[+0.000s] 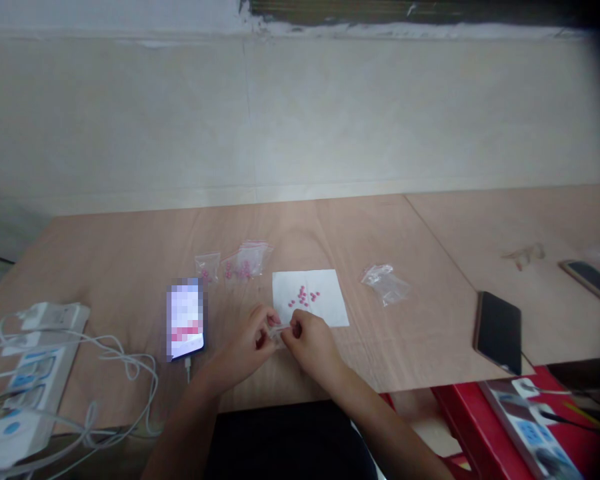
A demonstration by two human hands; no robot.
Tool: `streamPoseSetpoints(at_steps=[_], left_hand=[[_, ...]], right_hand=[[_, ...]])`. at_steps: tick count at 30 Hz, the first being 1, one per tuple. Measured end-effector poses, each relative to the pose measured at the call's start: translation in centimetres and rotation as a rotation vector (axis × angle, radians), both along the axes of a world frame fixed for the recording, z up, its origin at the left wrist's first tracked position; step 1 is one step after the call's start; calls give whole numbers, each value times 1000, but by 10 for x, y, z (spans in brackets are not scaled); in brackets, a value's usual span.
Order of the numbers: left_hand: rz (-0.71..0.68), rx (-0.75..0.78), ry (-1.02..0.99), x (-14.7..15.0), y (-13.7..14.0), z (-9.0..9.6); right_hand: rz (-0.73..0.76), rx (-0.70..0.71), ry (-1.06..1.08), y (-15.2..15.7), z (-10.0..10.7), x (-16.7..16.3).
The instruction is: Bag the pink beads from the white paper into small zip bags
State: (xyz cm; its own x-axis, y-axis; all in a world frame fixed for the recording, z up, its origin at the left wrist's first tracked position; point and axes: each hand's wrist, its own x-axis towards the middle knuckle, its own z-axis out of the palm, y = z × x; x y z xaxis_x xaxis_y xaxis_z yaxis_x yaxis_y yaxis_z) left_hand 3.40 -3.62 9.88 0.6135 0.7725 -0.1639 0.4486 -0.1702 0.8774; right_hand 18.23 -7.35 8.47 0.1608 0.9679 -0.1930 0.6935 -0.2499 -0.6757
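From the head view, the left hand point(253, 340) and right hand point(307, 343) meet over the pale wooden surface point(130, 293), each grip pinched shut on a small clear plastic bag point(279, 331) stretched between them. Just beyond lie small pink beads point(303, 296), kept together on a white paper square point(330, 300).

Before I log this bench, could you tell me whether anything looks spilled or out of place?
Nothing looks spilled. The loose pink beads sit together on the white paper sheet, none on the bare table. The left hand and right hand pinch a small clear bag. Only the power-strip cables lie tangled.
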Motion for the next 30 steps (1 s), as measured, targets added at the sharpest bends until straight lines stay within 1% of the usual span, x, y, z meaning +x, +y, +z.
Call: streamPoseSetpoints(at_steps=[8, 13, 16, 18, 19, 21, 22, 23, 25, 26, 27, 30], left_hand=[[23, 8, -55, 1, 17, -2], [63, -45, -68, 2, 11, -5], [63, -81, -37, -6, 4, -10], [139, -53, -8, -19, 4, -15], [216, -14, 12, -28, 6, -19], [402, 97, 79, -51, 15, -28], [505, 176, 124, -64, 22, -33], [582, 251, 184, -78, 30, -38], [687, 444, 361, -103, 50, -48], [717, 509, 466, -113, 60, -53], [725, 537, 588, -122, 70, -58], [605, 497, 913, -138, 93, -69]], right_hand=[[-73, 81, 127, 10, -4, 11], [-87, 84, 198, 6, -7, 14], [-98, 75, 225, 0, -10, 15], [-115, 60, 254, -4, -11, 18], [-126, 53, 267, -5, -12, 20], [-151, 41, 283, -7, -12, 24], [-162, 38, 289, -8, -12, 26], [-172, 37, 292, -8, -12, 27], [-191, 42, 301, -9, -13, 30], [-198, 47, 307, -9, -14, 31], [-204, 53, 313, -9, -15, 31], [-211, 73, 333, -8, -17, 33]])
